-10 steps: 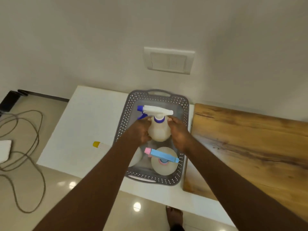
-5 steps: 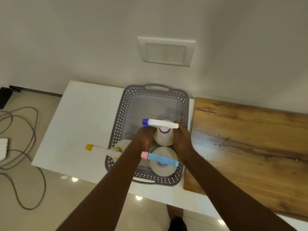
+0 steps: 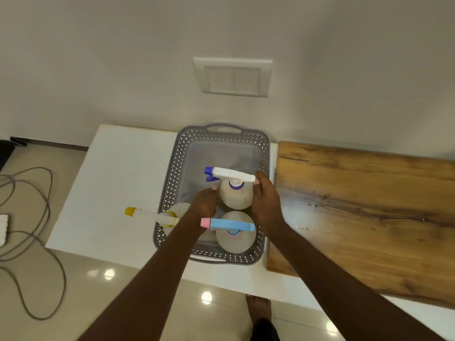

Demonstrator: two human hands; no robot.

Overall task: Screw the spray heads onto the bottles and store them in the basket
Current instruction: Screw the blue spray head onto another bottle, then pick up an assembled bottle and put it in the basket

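A grey perforated basket (image 3: 177, 153) stands on a white table (image 3: 118, 183). Three cream-coloured bottles stand upright in it. The one with a white spray head and purple nozzle (image 3: 230, 174) is in the middle, its body (image 3: 235, 199) between my hands. My left hand (image 3: 204, 204) is at its left side and my right hand (image 3: 266, 205) wraps its right side, thumb at the rear of the spray head. Nearer to me is a bottle with a blue and pink head (image 3: 229, 223). At the basket's near left, a bottle with a white and yellow head (image 3: 151, 214) is partly hidden by my left forearm.
A wooden board (image 3: 357, 207) lies right of the basket, against the wall. A wall switch plate (image 3: 232, 77) is above the basket. Grey cables (image 3: 32, 217) loop on the tiled floor at left. A bare foot (image 3: 258, 307) shows below the table edge.
The purple-nozzled bottle came down from above the basket and now stands on its floor behind the blue-headed bottle. Both hands lowered with it.
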